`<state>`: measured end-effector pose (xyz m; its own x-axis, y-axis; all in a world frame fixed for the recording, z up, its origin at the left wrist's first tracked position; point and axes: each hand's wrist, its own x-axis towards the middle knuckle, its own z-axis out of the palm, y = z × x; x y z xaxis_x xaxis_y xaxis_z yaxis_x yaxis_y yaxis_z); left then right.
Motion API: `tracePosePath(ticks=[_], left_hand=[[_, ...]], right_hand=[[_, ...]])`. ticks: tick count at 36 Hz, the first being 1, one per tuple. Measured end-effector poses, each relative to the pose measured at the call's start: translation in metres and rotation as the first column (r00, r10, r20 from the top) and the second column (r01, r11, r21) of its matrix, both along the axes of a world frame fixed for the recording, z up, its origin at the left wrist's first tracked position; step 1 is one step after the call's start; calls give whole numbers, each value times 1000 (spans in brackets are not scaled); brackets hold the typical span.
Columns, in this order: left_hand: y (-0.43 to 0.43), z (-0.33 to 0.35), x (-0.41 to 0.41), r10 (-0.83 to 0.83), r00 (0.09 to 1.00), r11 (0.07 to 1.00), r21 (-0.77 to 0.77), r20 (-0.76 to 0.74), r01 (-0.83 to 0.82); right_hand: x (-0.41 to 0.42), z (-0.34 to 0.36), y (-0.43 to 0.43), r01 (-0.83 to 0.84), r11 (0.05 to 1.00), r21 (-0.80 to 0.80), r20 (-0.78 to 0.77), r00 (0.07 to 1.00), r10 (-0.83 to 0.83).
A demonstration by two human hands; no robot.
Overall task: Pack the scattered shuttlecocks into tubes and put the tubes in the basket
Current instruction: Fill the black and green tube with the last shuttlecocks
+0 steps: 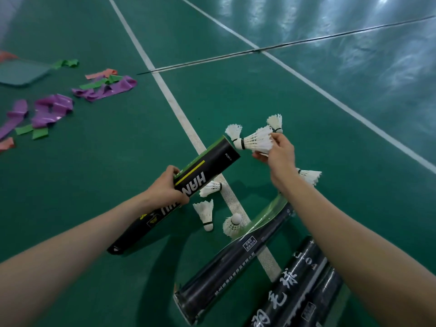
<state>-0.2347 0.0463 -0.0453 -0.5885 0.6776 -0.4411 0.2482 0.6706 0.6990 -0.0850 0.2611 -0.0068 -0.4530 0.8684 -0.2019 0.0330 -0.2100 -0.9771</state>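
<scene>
**Shuttlecock held at the mouth of the tube**

The left hand (166, 187) is gripping a black cardboard tube with a yellow stripe and white lettering (207, 166). Its fingers are curling round the middle of the tube, which is slanting up from the green court floor (118, 161), its open end pointing up and to the right.

The right hand (279, 152) is pinching a white feather shuttlecock (257, 140) by the skirt. Thumb and fingertips are closing on the feathers, and the cork nose is pointing left at the tube's open end. The nose is sitting just beside the rim of that opening; whether it is touching cannot be told.

Six loose white shuttlecocks are lying around the hands:
- one just behind the held cork (233, 132)
- one beyond the right fingers (275, 122)
- one past the right wrist (309, 177)
- one under the raised tube (211, 188)
- two nearer the person, beside the white court line (179, 109): (205, 213) and (232, 224)

Three more black tubes are lying on the floor under the right forearm: a long glossy one (236, 253) crossing the line, and two side by side (295, 279) (325, 291) at the lower right.

Well apart to the left, purple, green and pink stretchy bands (103, 88) are lying scattered near a teal mat (21, 73).
</scene>
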Motion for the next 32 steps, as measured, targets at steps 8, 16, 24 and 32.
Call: tracePosePath(ticks=[8, 16, 24, 32], left_hand=[[15, 14, 5, -60, 997, 994, 98, 38, 56], [21, 22, 11, -60, 997, 988, 143, 50, 53], [18, 23, 9, 34, 997, 980, 195, 71, -47], [19, 5, 0, 51, 995, 997, 54, -88, -46]], right_hand=[[-6, 17, 0, -229, 947, 225, 121, 971, 206], [-9, 24, -16, -134, 927, 351, 23, 991, 135], [-8, 22, -22, -315, 863, 396, 44, 945, 324], [-18, 3, -3, -269, 956, 119, 65, 963, 262]])
